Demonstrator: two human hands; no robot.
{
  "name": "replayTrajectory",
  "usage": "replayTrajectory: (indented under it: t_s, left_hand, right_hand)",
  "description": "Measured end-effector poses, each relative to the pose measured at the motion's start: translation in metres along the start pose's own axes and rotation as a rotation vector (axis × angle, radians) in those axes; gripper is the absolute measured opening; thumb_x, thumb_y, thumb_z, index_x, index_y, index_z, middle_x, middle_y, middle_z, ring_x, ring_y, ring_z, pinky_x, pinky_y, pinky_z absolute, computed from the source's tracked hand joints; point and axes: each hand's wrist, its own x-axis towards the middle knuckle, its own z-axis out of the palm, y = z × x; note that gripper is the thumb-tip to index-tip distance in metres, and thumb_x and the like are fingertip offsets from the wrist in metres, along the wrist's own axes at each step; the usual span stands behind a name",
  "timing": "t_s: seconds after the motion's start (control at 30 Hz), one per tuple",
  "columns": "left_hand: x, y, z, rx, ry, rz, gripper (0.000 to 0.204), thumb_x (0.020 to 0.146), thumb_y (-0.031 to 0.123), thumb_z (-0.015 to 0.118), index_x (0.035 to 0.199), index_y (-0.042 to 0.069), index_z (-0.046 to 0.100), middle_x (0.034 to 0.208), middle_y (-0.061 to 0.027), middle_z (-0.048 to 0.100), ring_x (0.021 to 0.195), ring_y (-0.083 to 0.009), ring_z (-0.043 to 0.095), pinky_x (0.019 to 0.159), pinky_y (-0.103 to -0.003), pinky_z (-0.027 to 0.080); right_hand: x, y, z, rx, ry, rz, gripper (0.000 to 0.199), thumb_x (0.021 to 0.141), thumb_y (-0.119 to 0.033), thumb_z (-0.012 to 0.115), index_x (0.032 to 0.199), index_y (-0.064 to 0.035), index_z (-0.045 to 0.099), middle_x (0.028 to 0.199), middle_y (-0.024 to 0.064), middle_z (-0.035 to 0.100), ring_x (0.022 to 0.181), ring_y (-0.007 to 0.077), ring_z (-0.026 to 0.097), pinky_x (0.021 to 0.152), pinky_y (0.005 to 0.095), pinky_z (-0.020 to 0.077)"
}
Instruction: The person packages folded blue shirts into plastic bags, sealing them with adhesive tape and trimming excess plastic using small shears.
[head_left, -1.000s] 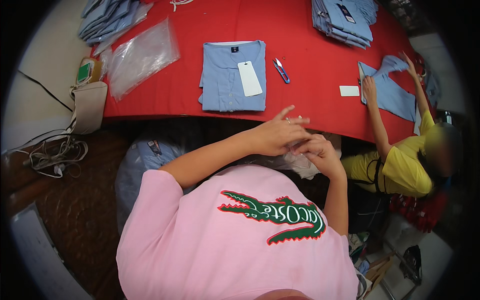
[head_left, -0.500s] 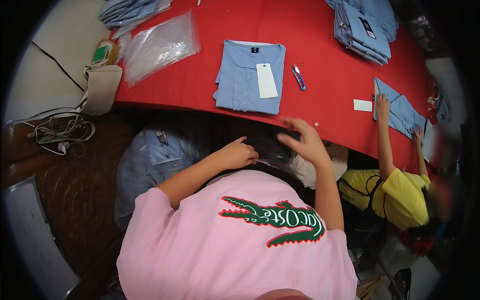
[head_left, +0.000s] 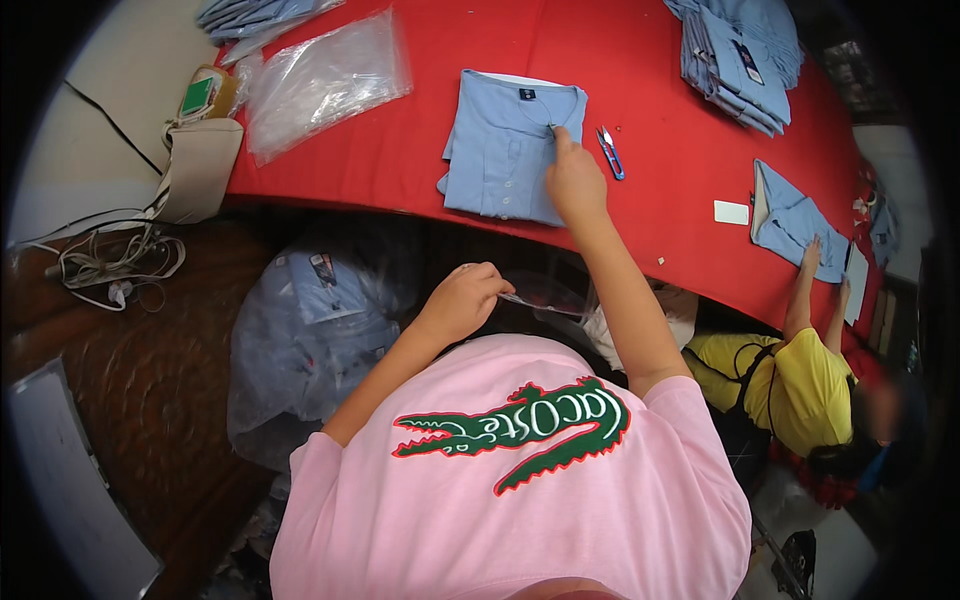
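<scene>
A folded light-blue shirt (head_left: 485,160) lies on the red-covered table, buttons facing up. My right hand (head_left: 577,182) is over its right side, fingers closed together at the end of the thin string loop from the collar. The white hang tag that hung there is now hidden by this hand. Below the table edge, in front of my body, my left hand (head_left: 467,300) is closed on the edge of a clear plastic bag (head_left: 545,295), which hangs toward the right. Blue thread snips (head_left: 610,153) lie just right of the shirt.
Flat clear bags (head_left: 330,85) lie at the table's left, near a beige bag (head_left: 203,165). A stack of folded shirts (head_left: 735,70) stands far right. A co-worker in yellow (head_left: 795,395) handles another shirt (head_left: 795,220) beside a white card (head_left: 731,212). A big bag of packed shirts (head_left: 310,340) is below left.
My right hand has moved from the table edge up onto the shirt, and the white tag has gone from sight. The left hand still grips the bag. The co-worker's hands have shifted along their shirt.
</scene>
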Motion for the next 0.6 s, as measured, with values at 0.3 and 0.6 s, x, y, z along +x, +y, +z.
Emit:
replayTrajectory:
  t_s: [0.3, 0.6]
  left_hand:
    - [0.095, -0.003, -0.029, -0.14, 0.173, -0.266, 0.035, 0.107, 0.032, 0.063, 0.102, -0.001, 0.074, 0.071, -0.0133, 0.064, 0.068, -0.0254, 0.064, 0.067, -0.04, 0.05]
    - [0.2, -0.051, -0.018, -0.075, 0.29, -0.483, 0.034, 0.088, 0.023, 0.085, 0.11, 0.001, 0.073, 0.069, -0.0038, 0.06, 0.066, -0.019, 0.061, 0.065, -0.036, 0.049]
  right_hand:
    - [0.021, 0.086, -0.019, -0.02, 0.213, 0.287, 0.034, 0.096, -0.026, 0.075, 0.126, -0.0102, 0.072, 0.112, 0.0136, 0.075, 0.106, 0.0315, 0.073, 0.085, 0.0459, 0.0565]
    - [0.006, 0.132, 0.003, 0.307, 0.246, 0.451, 0.021, 0.103, -0.017, 0.069, 0.118, -0.0027, 0.071, 0.091, 0.0099, 0.071, 0.076, 0.021, 0.065, 0.073, 0.0377, 0.0538]
